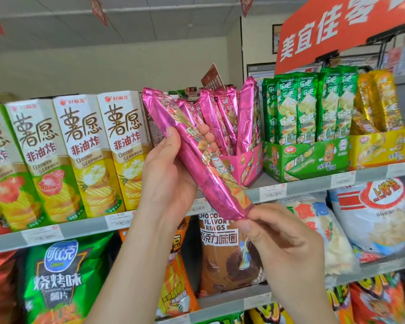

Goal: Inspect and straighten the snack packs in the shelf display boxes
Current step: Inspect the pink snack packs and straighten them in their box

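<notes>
Inspecting a pink snack pack (204,167)
Left hand (166,176) clasping its middle, right hand (283,242) pinching its end; next probably needing upright reseating in display box (250,160)

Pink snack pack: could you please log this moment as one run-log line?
step: inspect | pink snack pack: tilted, held before pink display box | left hand: grips middle | right hand: pinches lower end

Open air above the pink box (244,160); your held pack (197,157) bars its front; cartons (124,148) and green box (304,160) flank it.
</notes>
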`<state>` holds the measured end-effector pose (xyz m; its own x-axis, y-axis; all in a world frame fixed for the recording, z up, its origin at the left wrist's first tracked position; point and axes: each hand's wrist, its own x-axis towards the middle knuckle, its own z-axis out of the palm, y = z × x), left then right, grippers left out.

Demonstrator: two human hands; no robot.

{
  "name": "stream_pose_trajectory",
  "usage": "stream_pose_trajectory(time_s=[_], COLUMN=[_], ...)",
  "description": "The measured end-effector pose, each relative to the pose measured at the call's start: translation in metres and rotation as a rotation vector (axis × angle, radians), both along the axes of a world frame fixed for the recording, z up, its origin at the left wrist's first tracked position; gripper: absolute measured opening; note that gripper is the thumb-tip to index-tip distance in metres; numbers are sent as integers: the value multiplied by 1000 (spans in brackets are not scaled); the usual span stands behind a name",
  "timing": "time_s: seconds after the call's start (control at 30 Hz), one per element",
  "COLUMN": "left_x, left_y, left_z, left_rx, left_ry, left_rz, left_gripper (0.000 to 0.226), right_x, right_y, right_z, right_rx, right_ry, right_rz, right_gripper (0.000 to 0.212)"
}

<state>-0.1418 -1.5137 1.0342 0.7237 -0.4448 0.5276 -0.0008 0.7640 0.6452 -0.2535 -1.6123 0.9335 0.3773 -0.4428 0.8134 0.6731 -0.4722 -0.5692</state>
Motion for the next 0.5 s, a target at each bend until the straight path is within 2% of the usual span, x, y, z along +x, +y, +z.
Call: stream_pose_trajectory(time_s=[0.07,0.13,0.2,0.3,0.37,0.43,0.5], left_x=[0,0,1,3,4,4,6], left_y=[1,3,7,17,19,16,9], left_z=[0,2,6,16,25,37,51], left_rx=[51,148,280,438,436,351,245], left_ry=[-25,-79,-223,-473,-570,-645,-693], left_rz=[15,55,150,293,369,477,630], left_gripper=[36,41,48,41,42,39,34], right_x=[0,3,6,13,18,24,32], right_y=[-3,-8,-14,-22,-26,-32,-44], right_z=[-1,-4,-6,-4,4,17,32], right_rx=[-81,-135,-136,-163,-177,-199,-210], right_ry=[-10,-17,-24,-33,-31,-13,29], right_rz=[-119,-232,-300,-370,-354,-314,-305], right_gripper=[18,25,22,9,5,10,4])
